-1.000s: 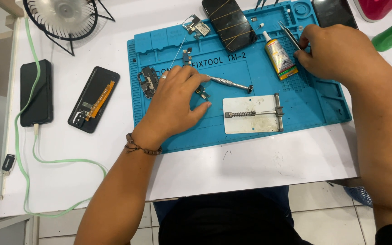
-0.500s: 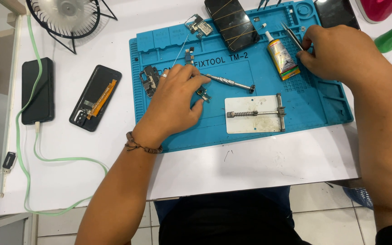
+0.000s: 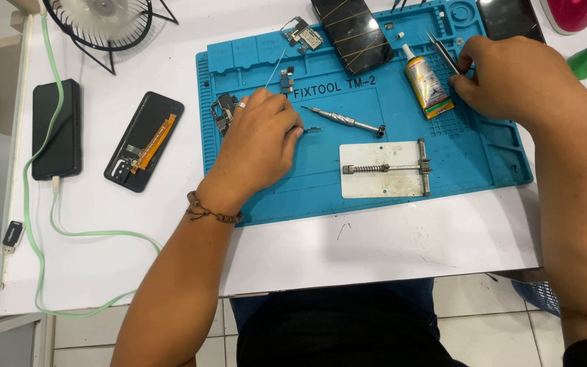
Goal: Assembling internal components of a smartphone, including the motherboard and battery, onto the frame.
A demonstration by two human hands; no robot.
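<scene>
Tweezers (image 3: 443, 51) now pinched by right hand (image 3: 518, 78)

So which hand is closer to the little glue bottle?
The right hand. It sits just beside the glue bottle, by the tweezers. The left hand rests farther off on the blue mat, past the screwdriver.

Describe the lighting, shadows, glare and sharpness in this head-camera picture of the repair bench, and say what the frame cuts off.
Head view: even, bright light; the white table looks nearly washed out. Soft, short shadows sit under the left hand and right hand on the blue mat. Faint sheen shows on the metal plate. Focus is sharp throughout. The fan and a dark phone are cropped at the top edge.
</scene>
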